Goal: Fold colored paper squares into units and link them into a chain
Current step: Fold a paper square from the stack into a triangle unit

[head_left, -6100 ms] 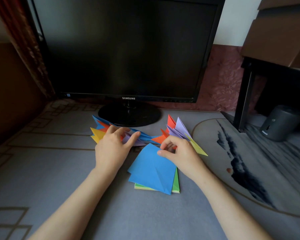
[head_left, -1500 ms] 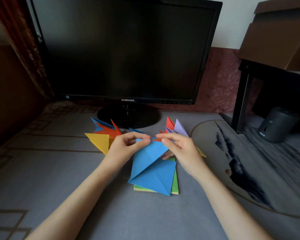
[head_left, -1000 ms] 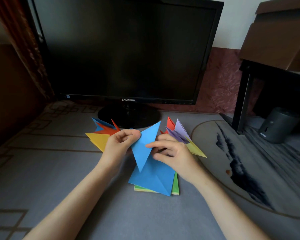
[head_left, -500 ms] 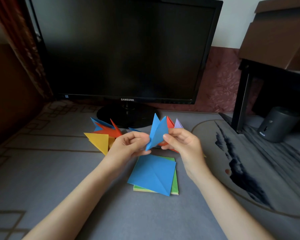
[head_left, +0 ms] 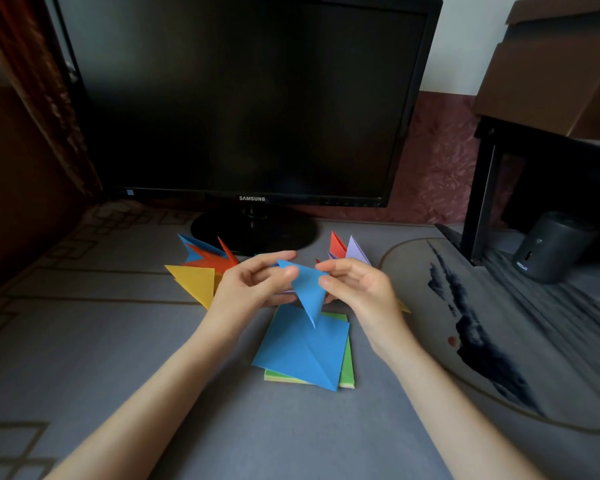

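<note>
The left hand (head_left: 253, 289) and right hand (head_left: 359, 289) each keep a narrow grip, thumb and fingertips pinching the upper corners of a folded blue unit (head_left: 307, 289). The unit hangs point-down in the air between them, just above the stack of paper squares (head_left: 302, 355) on the bench (head_left: 136, 358). Behind the hands, the chain (head_left: 208, 261) of yellow, orange, blue, red and lilac units lies before the monitor (head_left: 250, 98).

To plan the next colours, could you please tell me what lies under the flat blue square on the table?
A small paper stack lies under the blue square: green edges show at its right and bottom. How many sheets, and any other colours, are covered.
</note>
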